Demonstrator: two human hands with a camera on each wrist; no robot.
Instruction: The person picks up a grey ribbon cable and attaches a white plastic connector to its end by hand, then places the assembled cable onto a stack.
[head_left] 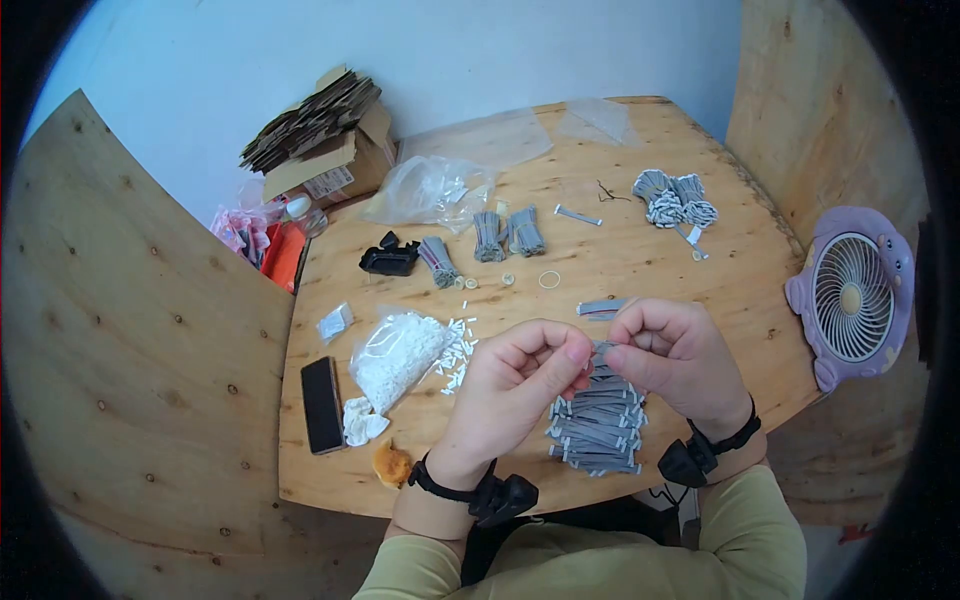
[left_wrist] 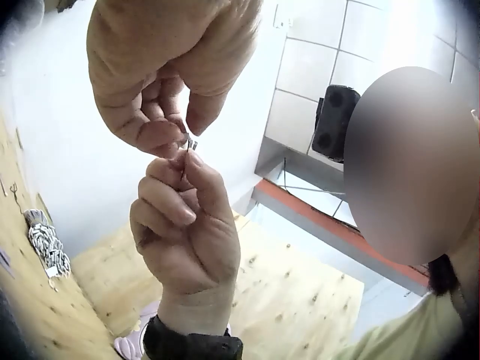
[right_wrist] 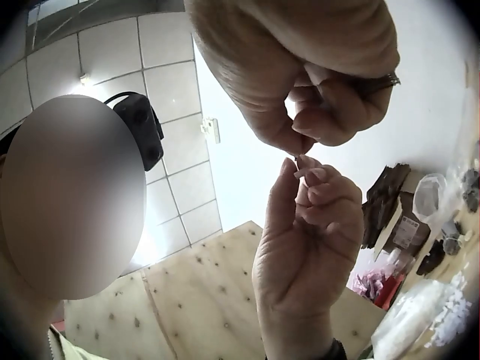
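Observation:
My left hand (head_left: 520,380) and right hand (head_left: 672,352) meet fingertip to fingertip above the table. Between the left thumb and finger is a small white plastic piece (right_wrist: 301,173), seen in the right wrist view. The right hand pinches a thin, dark strip (left_wrist: 186,156), apparently a short grey ribbon cable seen edge-on; its ends are mostly hidden by the fingers. Under the hands lies a pile of short grey ribbon cables (head_left: 598,432) with white ends. A few more grey cables (head_left: 600,309) lie just beyond the hands.
Left of the hands are a bag of white pieces (head_left: 398,352), loose white pieces (head_left: 458,358) and a phone (head_left: 322,405). Bundled cables (head_left: 488,238) stand farther back near a black holder (head_left: 390,258). A cardboard box (head_left: 345,170) sits back left, a purple fan (head_left: 850,290) at right.

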